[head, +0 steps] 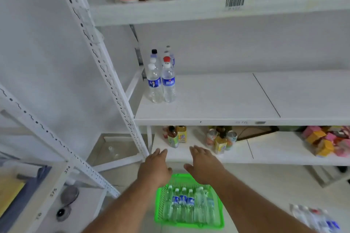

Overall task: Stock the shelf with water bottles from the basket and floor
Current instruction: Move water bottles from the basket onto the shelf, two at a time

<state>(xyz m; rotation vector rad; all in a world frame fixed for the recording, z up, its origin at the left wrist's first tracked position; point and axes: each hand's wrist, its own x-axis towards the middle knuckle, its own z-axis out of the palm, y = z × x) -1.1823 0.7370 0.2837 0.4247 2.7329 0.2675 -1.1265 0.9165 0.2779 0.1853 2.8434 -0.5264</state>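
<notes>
Our left hand (pixel 154 169) and right hand (pixel 205 167) hold nothing, fingers loose. We reach down to the basket (pixel 189 224) below them and grab bottles (pixel 182 204) by the middle.

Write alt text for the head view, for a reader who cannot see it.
Two bare hands, left hand and right hand, reach open and empty above a green plastic basket of clear water bottles on the floor. Above, a white middle shelf holds a few upright water bottles at its left end.

Left hand (pixel 154 169) and right hand (pixel 205 165) outstretched, palms apparently down, fingers straight, holding nothing
</notes>
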